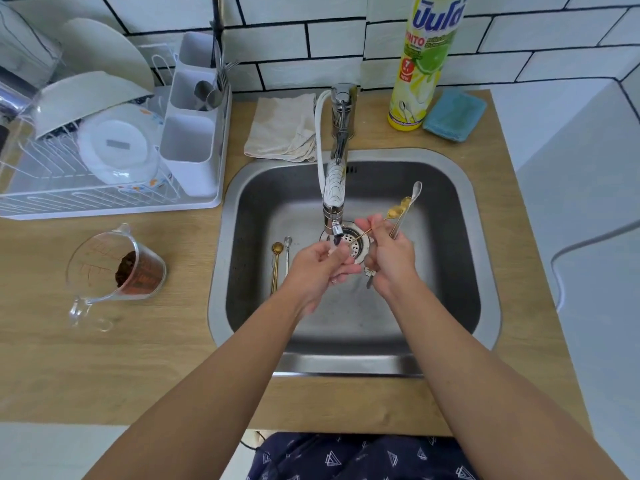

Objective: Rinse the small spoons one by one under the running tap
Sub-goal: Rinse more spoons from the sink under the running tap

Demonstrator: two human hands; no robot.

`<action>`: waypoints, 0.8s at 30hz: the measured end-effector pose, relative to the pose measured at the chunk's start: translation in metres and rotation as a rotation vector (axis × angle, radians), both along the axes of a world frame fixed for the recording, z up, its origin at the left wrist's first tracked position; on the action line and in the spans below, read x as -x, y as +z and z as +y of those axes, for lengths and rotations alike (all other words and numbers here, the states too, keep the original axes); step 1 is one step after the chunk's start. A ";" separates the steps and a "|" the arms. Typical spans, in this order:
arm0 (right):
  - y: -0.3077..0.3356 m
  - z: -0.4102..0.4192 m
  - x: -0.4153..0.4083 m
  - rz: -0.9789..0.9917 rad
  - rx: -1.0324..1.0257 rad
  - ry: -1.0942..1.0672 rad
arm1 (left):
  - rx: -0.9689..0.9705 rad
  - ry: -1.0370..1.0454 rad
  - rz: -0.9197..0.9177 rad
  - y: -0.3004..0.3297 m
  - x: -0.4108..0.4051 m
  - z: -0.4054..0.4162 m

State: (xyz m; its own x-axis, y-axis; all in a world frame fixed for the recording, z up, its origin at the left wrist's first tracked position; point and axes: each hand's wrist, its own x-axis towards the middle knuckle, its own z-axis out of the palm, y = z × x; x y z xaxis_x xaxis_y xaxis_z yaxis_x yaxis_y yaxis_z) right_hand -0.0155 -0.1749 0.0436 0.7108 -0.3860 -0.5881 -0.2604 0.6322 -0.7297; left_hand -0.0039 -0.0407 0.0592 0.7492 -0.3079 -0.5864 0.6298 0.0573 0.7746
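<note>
Over the steel sink [460,258], my right hand [391,261] grips a bunch of small spoons [403,209], gold and silver, bowls pointing up and away. My left hand [318,268] sits just under the tap nozzle [336,230], fingers curled round the end of one thin gold spoon that reaches across from the bunch. On the sink floor to the left lie a gold spoon [276,265] and a silver spoon [287,252], side by side. The water stream is hard to see.
A dish rack [104,199] with plates and a cutlery holder [188,133] stands at the left. A glass measuring jug [117,271] lies tipped on the wooden counter. Behind the sink are a cloth [280,129], a detergent bottle [420,64] and a blue sponge [453,114].
</note>
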 end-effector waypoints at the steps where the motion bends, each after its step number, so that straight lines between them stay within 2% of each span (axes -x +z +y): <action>1: 0.000 0.000 0.001 -0.012 -0.016 0.009 | -0.011 -0.002 0.003 0.000 -0.001 0.002; 5: -0.004 0.005 0.002 -0.038 -0.033 0.040 | -0.051 0.066 0.049 0.004 -0.005 0.005; 10: -0.006 0.002 0.001 -0.060 -0.052 0.046 | 0.085 0.034 0.025 0.003 0.000 0.005; 14: -0.008 0.002 0.005 -0.100 -0.111 0.132 | 0.053 0.051 0.082 0.004 -0.005 0.008; 17: -0.007 0.005 0.008 -0.083 -0.048 0.156 | 0.069 0.051 0.122 0.007 -0.006 0.009; 19: -0.004 0.008 0.007 -0.056 -0.009 0.109 | 0.053 -0.001 0.071 0.007 -0.002 0.012; 24: 0.000 0.016 0.004 -0.003 -0.056 0.027 | -0.165 -0.178 -0.187 0.007 0.007 0.012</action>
State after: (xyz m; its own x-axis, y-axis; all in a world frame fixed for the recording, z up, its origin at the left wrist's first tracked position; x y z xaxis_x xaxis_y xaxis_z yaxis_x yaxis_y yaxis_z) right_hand -0.0192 -0.1592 0.0433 0.7221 -0.3334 -0.6062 -0.2759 0.6648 -0.6942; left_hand -0.0105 -0.0283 0.0664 0.7920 -0.3558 -0.4961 0.4641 -0.1772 0.8679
